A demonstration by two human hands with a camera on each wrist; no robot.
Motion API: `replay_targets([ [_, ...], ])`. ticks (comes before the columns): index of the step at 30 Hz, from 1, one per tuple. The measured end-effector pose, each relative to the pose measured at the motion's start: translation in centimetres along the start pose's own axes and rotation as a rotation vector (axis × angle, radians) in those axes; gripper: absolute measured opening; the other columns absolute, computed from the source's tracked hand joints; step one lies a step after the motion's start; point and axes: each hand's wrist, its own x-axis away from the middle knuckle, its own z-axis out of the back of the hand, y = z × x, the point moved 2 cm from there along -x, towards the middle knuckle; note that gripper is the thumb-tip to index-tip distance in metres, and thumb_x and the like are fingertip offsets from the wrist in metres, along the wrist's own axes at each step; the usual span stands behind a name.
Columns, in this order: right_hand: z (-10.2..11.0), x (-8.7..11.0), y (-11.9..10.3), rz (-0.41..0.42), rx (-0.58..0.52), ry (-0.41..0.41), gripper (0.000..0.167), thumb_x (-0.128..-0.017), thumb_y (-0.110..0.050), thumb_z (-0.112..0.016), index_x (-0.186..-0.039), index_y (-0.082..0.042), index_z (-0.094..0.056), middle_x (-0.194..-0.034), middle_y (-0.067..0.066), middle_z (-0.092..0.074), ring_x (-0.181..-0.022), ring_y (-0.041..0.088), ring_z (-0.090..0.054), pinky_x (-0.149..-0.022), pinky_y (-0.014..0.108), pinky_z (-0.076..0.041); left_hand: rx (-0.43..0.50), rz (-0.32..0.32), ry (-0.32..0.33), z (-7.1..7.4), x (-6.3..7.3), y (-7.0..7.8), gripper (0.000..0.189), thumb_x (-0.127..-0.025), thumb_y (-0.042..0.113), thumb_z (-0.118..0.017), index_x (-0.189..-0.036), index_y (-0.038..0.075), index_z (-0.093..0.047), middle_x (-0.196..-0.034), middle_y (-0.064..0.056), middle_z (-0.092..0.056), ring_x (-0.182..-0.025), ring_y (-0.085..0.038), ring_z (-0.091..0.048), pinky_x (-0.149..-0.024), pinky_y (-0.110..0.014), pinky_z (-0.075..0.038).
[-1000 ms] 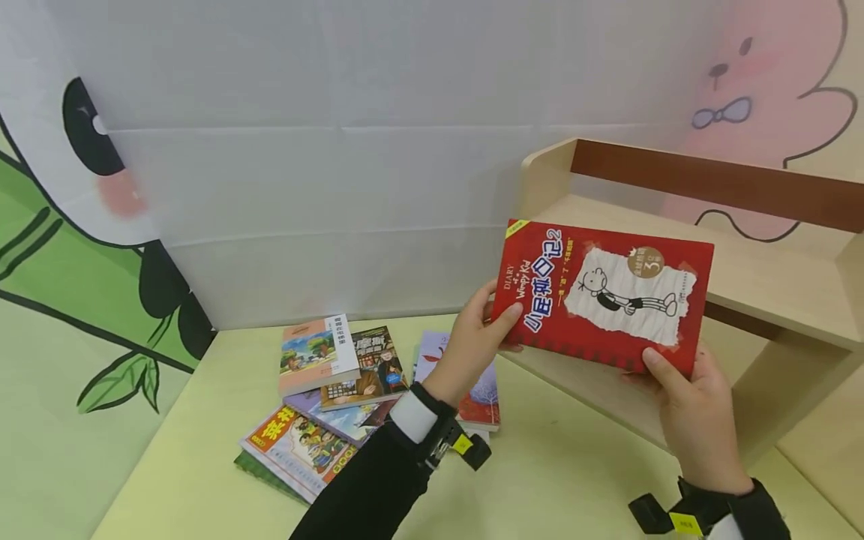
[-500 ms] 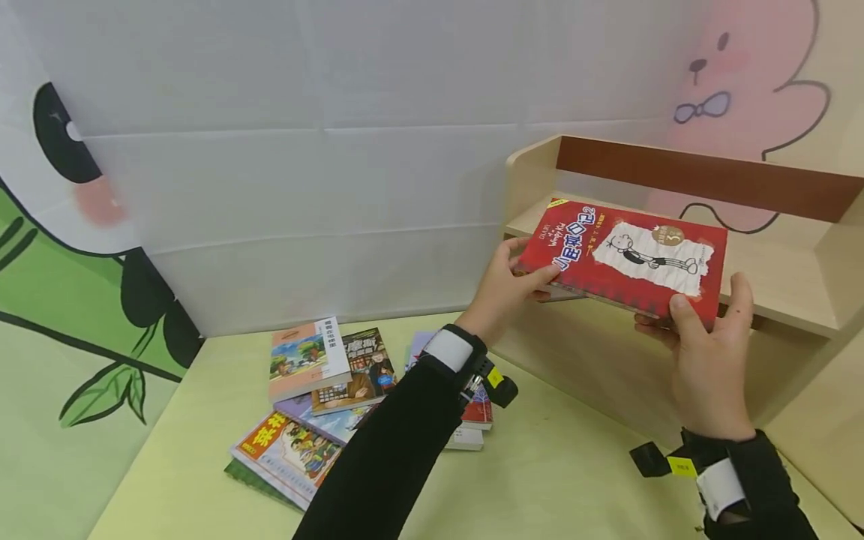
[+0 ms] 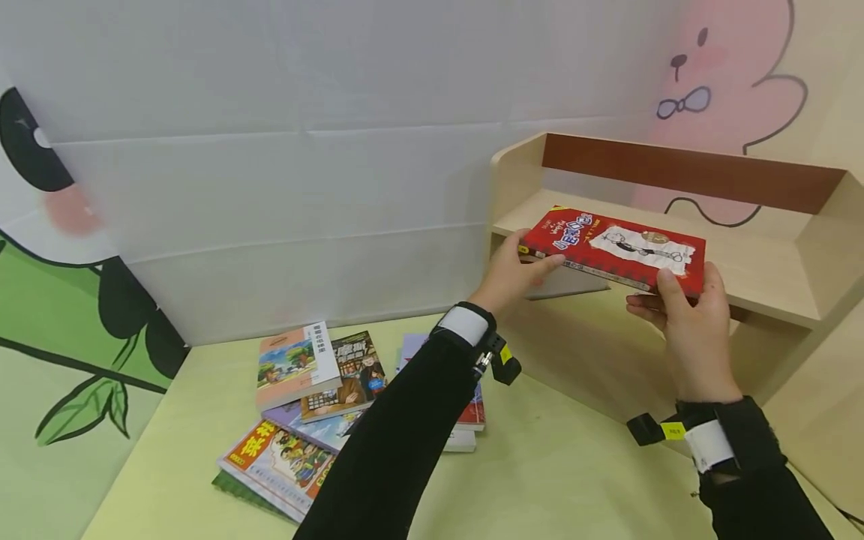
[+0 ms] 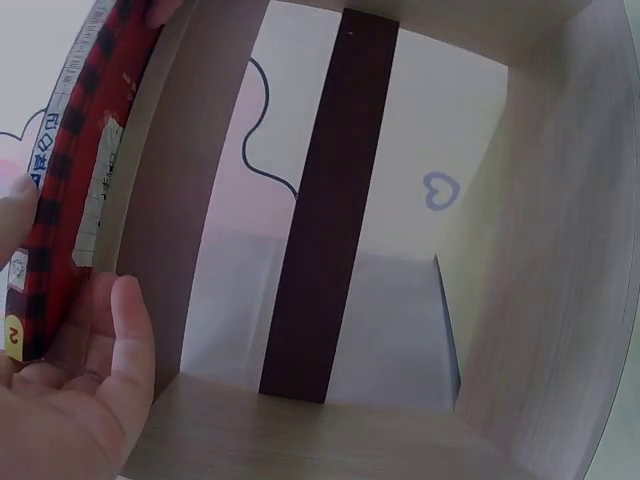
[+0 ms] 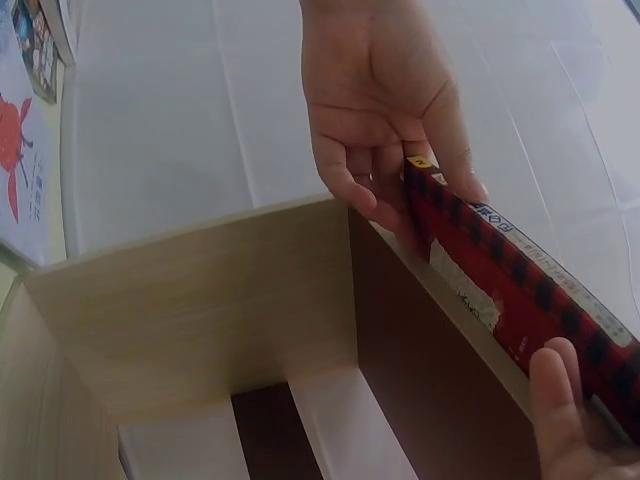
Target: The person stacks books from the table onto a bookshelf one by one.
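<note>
A red comic-style book (image 3: 614, 251), with a cartoon figure on its cover, lies nearly flat at the front edge of the wooden shelf unit's upper board (image 3: 772, 274). My left hand (image 3: 508, 276) pinches its left end, thumb on the cover. At the right end my right hand (image 3: 698, 330) grips the near corner, thumb on top and fingers beneath. The dark checked spine (image 4: 70, 150) faces me in the left wrist view. Part of the right hand's fingers (image 5: 560, 395) shows low in the right wrist view. Whether the book touches the board I cannot tell.
Several books lie in an overlapping pile on the yellow-green table, with an orange-covered book (image 3: 297, 364) on top. Another stack, with a red-and-purple book (image 3: 475, 411), is partly behind my left sleeve. A brown rail (image 3: 688, 172) crosses the shelf's back.
Both hands have carried the red book forward to the upper board. It has tipped from facing me to nearly flat. The head view has swung slightly right.
</note>
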Motion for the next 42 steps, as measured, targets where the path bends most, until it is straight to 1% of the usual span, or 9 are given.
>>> replay_targets([
  [4, 0.2, -0.5, -0.1, -0.047, 0.065, -0.016, 0.070, -0.088, -0.022, -0.070, -0.142, -0.014, -0.026, -0.124, 0.005, -0.051, -0.077, 0.013, -0.070, -0.070, 0.024, -0.056, -0.096, 0.012, 0.022, 0.0, -0.6, 0.2, 0.070, -0.086, 0.035, -0.074, -0.144, 0.014, -0.040, -0.117, -0.002, -0.058, -0.091, -0.014, -0.057, -0.071, -0.023, -0.054],
  [10, 0.6, -0.9, -0.2, -0.092, 0.178, -0.022, 0.076, -0.088, -0.025, -0.070, -0.147, -0.016, -0.021, -0.115, -0.001, -0.058, -0.069, 0.013, -0.071, -0.065, 0.022, -0.056, -0.149, 0.052, 0.042, -0.2, -1.1, 0.2, 0.068, -0.087, 0.041, -0.071, -0.142, 0.018, -0.041, -0.125, -0.002, -0.058, -0.098, -0.016, -0.056, -0.074, -0.025, -0.053],
  [13, 0.6, -1.1, -0.3, -0.095, 0.207, -0.010, 0.073, -0.089, -0.027, -0.069, -0.146, -0.015, -0.024, -0.108, -0.003, -0.063, -0.066, 0.013, -0.070, -0.061, 0.022, -0.056, -0.209, 0.034, 0.074, -0.3, -1.2, 0.3, 0.068, -0.087, 0.043, -0.070, -0.142, 0.016, -0.040, -0.129, -0.004, -0.058, -0.103, -0.016, -0.057, -0.081, -0.028, -0.053],
  [18, 0.6, -1.3, -0.2, -0.079, 0.269, 0.035, 0.058, -0.089, -0.026, -0.069, -0.136, -0.016, -0.035, -0.089, -0.006, -0.070, -0.059, 0.012, -0.069, -0.055, 0.022, -0.055, -0.327, 0.020, 0.165, -0.8, -1.1, 0.6, 0.071, -0.086, 0.047, -0.070, -0.141, 0.011, -0.041, -0.133, -0.007, -0.058, -0.111, -0.017, -0.058, -0.090, -0.031, -0.051],
  [24, 0.1, -1.5, 0.2, -0.052, 0.432, 0.145, 0.048, -0.090, -0.029, -0.068, -0.128, -0.017, -0.042, -0.074, -0.013, -0.069, -0.052, 0.008, -0.066, -0.050, 0.020, -0.052, -0.386, 0.043, 0.240, -1.3, -0.8, 0.8, 0.070, -0.084, 0.052, -0.069, -0.136, 0.013, -0.043, -0.126, -0.007, -0.062, -0.097, -0.016, -0.059, -0.078, -0.027, -0.052],
  [27, -0.2, -1.6, 0.5, -0.034, 0.436, 0.199, 0.046, -0.089, -0.029, -0.069, -0.126, -0.016, -0.044, -0.071, -0.013, -0.069, -0.050, 0.009, -0.065, -0.048, 0.019, -0.051, -0.426, 0.040, 0.274, -1.4, -0.7, 0.8, 0.069, -0.083, 0.054, -0.069, -0.133, 0.013, -0.044, -0.121, -0.006, -0.065, -0.092, -0.016, -0.059, -0.072, -0.026, -0.050],
  [31, -0.5, -1.8, 0.9, -0.008, 0.442, 0.253, 0.046, -0.088, -0.030, -0.070, -0.124, -0.016, -0.046, -0.069, -0.012, -0.068, -0.048, 0.008, -0.064, -0.047, 0.019, -0.050, -0.492, 0.022, 0.322, -1.6, -0.7, 0.9, 0.067, -0.082, 0.056, -0.068, -0.129, 0.013, -0.046, -0.119, -0.007, -0.067, -0.092, -0.017, -0.063, -0.071, -0.027, -0.050],
  [37, -0.8, -2.0, 1.3, 0.024, 0.552, 0.285, 0.050, -0.087, -0.039, -0.068, -0.126, -0.017, -0.048, -0.070, -0.017, -0.066, -0.051, 0.006, -0.065, -0.049, 0.018, -0.051, -0.574, 0.011, 0.384, -1.6, -0.8, 0.8, 0.068, -0.081, 0.060, -0.067, -0.127, 0.013, -0.048, -0.111, -0.006, -0.070, -0.087, -0.017, -0.065, -0.065, -0.026, -0.049],
  [42, -0.9, -2.1, 1.6, 0.019, 0.553, 0.274, 0.048, -0.087, -0.040, -0.068, -0.124, -0.019, -0.047, -0.070, -0.017, -0.066, -0.051, 0.006, -0.065, -0.050, 0.018, -0.051, -0.583, 0.033, 0.363, -1.5, -0.9, 0.4, 0.069, -0.084, 0.060, -0.064, -0.132, 0.014, -0.045, -0.112, -0.007, -0.069, -0.086, -0.017, -0.064, -0.066, -0.027, -0.049],
])
